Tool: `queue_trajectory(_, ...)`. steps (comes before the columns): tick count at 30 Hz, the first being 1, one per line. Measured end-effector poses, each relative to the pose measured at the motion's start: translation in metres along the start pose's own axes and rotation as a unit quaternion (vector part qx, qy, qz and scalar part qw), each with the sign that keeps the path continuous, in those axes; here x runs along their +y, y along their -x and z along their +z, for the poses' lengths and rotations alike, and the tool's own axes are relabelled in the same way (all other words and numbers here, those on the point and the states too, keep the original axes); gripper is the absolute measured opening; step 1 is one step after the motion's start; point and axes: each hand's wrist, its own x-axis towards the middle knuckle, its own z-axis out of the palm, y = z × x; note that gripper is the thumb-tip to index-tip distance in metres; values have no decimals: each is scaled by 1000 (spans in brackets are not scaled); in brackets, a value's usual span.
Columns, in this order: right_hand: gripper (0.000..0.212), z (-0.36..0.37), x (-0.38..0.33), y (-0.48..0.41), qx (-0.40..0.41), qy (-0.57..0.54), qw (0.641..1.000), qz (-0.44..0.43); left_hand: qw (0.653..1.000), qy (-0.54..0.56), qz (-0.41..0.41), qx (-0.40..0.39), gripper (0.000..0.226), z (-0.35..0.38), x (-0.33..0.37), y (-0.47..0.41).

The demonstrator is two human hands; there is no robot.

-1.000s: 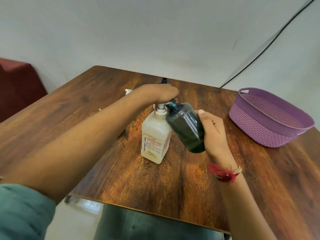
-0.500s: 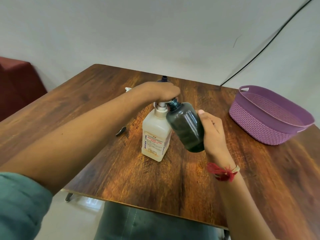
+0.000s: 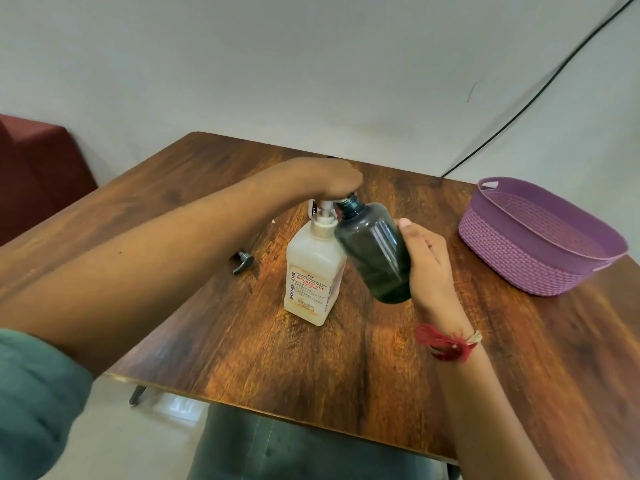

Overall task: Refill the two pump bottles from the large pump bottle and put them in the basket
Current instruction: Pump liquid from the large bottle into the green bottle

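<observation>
Head view: the left grip presses down on the pump of the large pump bottle, which stands on the table; its fingers are hidden, so I cannot tell whether they are clenched. The right grip clasps the tilted dark bottle, its mouth at the spout; hold the mouth right under the spout and pump slow, full strokes.

A teal sleeve covers the left upper arm; the right wrist wears a red thread (tasselled, with pale strands).

You have only one view, worn on your head. It looks forward and down, close over the table; the basket sits at two o'clock.
</observation>
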Motion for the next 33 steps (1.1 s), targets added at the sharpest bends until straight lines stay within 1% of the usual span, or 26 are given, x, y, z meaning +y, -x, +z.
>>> queue_trajectory(3, 53, -1, 0, 0, -9, -2, 1000, -16, 1000, -2, 11, 1, 31, 2, -1, 0)
queue_trajectory(6, 57, 1, 3, 4, -10, -1, 1000, -4, 1000, 8, 10, 17, 33, 10, -3, 1)
queue_trajectory(8, 55, 1, 4, 5, -6, 2, 1000, 2, 1000, 16, 2, 22, 33, 11, -4, 2)
queue_trajectory(11, 54, 2, -1, 2, -8, 8, 1000, -7, 999, 36, -11, 5, 29, 1, -1, 7)
queue_trajectory(13, 54, 2, -3, 1, -8, 6, 1000, -12, 999, 36, -3, 5, 26, -2, -2, 5)
queue_trajectory(16, 52, 1, 0, 2, -5, 4, 1000, -11, 999, 42, -3, 0, 31, 3, -3, 3)
queue_trajectory(18, 49, 1, 2, 4, -3, 4, 1000, 0, 1000, 26, 2, 3, 35, 8, -4, 3)
queue_trajectory(20, 47, 0, 1, 5, -4, 5, 1000, 9, 999, 40, -22, 0, 36, 7, -3, 6)
queue_trajectory(22, 51, 1, -2, 3, -5, 4, 1000, 8, 999, 25, -18, -21, 35, 3, 1, 8)
queue_trajectory(25, 58, 1, -7, -1, -11, -2, 1000, -2, 998, 55, -29, -16, 33, -3, 4, 7)
queue_trajectory(26, 58, 1, -8, -1, -12, -4, 1000, -6, 998, 47, -27, -22, 33, -2, 4, 7)
queue_trajectory(28, 59, 1, -7, -1, -17, -5, 1000, -8, 999, 23, -16, -22, 33, 0, 2, 5)
queue_trajectory(29, 59, 1, -6, 0, -19, -3, 1000, -5, 999, 24, -17, -22, 31, 3, -1, 3)
queue_trajectory(31, 57, 1, -3, 3, -16, -1, 1000, -1, 997, 56, -47, -7, 23, 7, -3, 5)
queue_trajectory(33, 56, 1, -1, 4, -13, -1, 1000, 5, 998, 42, -41, -15, 26, 7, 0, 8)
